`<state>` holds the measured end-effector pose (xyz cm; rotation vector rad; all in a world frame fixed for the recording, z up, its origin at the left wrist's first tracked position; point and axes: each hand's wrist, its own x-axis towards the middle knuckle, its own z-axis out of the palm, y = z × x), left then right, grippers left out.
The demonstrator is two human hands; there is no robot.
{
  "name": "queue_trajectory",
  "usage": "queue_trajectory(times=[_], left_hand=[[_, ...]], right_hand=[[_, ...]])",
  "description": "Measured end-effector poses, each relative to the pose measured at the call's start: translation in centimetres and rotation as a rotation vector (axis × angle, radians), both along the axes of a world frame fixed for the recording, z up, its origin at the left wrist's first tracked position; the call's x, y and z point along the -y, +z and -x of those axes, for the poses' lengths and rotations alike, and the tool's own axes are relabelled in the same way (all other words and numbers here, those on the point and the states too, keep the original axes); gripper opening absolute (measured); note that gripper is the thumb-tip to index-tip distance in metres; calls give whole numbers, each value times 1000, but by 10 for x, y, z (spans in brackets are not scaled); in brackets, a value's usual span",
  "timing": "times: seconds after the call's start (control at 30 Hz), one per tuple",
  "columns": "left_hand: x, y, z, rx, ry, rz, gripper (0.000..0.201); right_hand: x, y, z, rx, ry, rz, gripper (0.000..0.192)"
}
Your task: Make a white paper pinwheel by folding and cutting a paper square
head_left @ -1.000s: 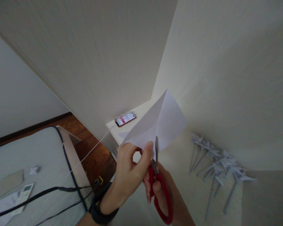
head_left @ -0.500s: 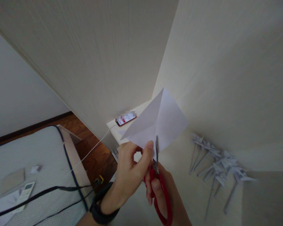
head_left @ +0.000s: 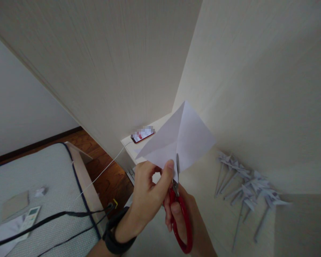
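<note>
A white square of paper (head_left: 195, 135) with a crease down its middle is held up in front of me, one corner pointing away. My left hand (head_left: 152, 189) pinches the near corner between thumb and fingers. Red-handled scissors (head_left: 187, 225) are in my right hand (head_left: 173, 210), whose fingers pass through the loops. One blade lies over the paper close to the crease, beside my left thumb; the other blade is hidden behind the sheet. A black band sits on my left wrist.
Several paper pinwheels on sticks (head_left: 246, 182) lie to the right on the pale surface. A phone (head_left: 143, 135) with a white cable rests on a ledge behind the paper. At left, a mattress (head_left: 56, 171) bears a remote (head_left: 30, 217), papers and dark straps.
The scissors' handles have drawn closer together and the blades have closed somewhat on the paper. The sheet has shifted only slightly; my left hand stays in place.
</note>
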<state>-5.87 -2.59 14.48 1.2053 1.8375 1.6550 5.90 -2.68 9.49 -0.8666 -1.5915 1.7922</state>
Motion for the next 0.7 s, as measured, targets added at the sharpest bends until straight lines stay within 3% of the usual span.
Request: queue_trajectory(times=[0.27, 0.6, 0.7], left_hand=[[4, 0, -1, 77, -29, 27, 32], [3, -7, -1, 144, -250, 40, 39], [3, -7, -1, 124, -252, 37, 42]], right_hand=[[3, -16, 0, -23, -92, -47, 64], [2, -6, 6, -34, -175, -195, 58], [2, -8, 7, -75, -189, -197, 59]])
